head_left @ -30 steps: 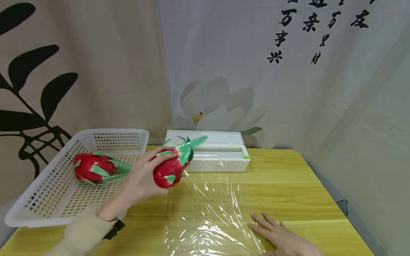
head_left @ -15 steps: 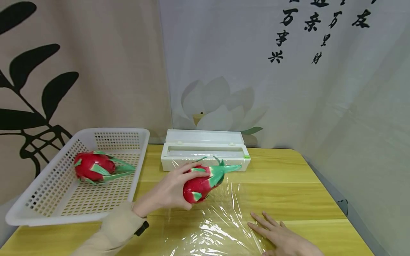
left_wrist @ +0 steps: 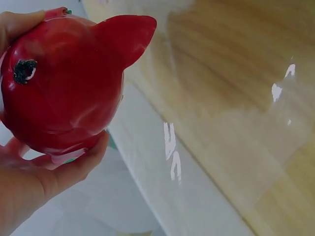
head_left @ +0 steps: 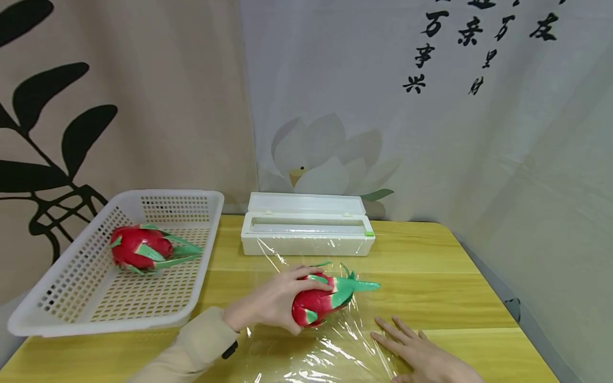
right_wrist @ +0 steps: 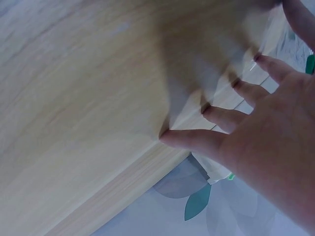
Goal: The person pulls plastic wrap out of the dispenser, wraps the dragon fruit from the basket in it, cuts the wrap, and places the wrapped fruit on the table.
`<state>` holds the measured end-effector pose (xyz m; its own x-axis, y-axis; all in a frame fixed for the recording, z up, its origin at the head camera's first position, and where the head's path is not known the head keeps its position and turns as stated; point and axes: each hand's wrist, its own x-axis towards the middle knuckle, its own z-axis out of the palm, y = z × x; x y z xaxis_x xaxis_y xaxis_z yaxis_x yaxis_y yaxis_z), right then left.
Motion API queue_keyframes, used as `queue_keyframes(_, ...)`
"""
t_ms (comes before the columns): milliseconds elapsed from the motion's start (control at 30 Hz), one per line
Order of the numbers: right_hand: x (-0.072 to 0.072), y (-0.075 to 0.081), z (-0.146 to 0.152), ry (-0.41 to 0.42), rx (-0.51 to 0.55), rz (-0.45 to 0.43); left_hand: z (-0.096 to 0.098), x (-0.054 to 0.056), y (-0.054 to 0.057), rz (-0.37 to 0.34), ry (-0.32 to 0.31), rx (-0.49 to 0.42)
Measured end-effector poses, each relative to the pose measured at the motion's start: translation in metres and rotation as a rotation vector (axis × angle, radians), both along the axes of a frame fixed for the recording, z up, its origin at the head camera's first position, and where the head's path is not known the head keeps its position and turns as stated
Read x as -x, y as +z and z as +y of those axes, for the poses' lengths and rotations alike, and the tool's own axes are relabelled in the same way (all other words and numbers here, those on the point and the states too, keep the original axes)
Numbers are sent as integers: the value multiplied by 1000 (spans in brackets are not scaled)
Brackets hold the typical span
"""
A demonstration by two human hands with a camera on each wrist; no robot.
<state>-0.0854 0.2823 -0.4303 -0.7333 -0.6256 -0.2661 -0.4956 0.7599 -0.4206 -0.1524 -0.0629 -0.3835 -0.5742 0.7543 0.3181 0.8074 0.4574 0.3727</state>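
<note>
Dragon fruit [head_left: 313, 308], red with green leaves, is held at centre, to the right of a white slotted basket [head_left: 96, 329] at far left, in which another fruit [head_left: 141, 248] of the same kind is laid on its side. Below a beige sleeve [head_left: 191, 346], the left hand [head_left: 278, 302] is clamped around the held fruit, whose leaves are pointed right. Behind it a white box [head_left: 306, 246] is placed, its lid raised; from the box, clear film [head_left: 325, 346] is spread forward over a wooden surface [head_left: 455, 282]. Whether the fruit is touching the film cannot be told. At right, the right hand [head_left: 423, 356] is rested palm down beside the film's edge, its fingers spread apart.
</note>
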Motion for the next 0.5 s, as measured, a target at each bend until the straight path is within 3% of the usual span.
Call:
queue_keyframes(200,0,0,0,0,3,3,6,0,-11,-32,-22,15)
queue_keyframes(500,-2,1,0,-15,-3,-4,13,1,-9,-101,-1,101)
